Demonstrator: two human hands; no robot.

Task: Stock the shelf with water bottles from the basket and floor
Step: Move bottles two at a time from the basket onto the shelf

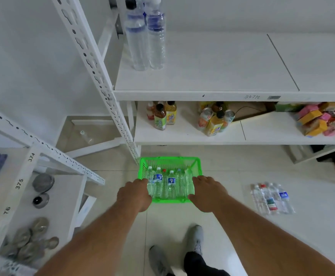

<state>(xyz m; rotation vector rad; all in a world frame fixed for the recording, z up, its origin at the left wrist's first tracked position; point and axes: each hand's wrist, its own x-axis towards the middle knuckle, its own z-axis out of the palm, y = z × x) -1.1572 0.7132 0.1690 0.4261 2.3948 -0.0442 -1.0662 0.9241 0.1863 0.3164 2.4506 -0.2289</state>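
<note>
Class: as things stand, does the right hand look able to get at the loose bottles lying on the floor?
Probably yes. The right hand is at the basket edge, and only bare floor lies between it and the loose bottles to its right.

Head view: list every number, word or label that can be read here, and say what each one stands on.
"374" on the left rack's crossbar.
"375" on the same bar, lower down.
"76" on the same bar, lower still; a leading digit may be hidden.
Handwritten mark on the upper shelf edge: roughly "35712", unsure.
Grey sticker on the shelf edge: too blurred.
Bottle labels in the green basket, on the floor bottles, and on the lower-shelf drinks: too small.
</note>
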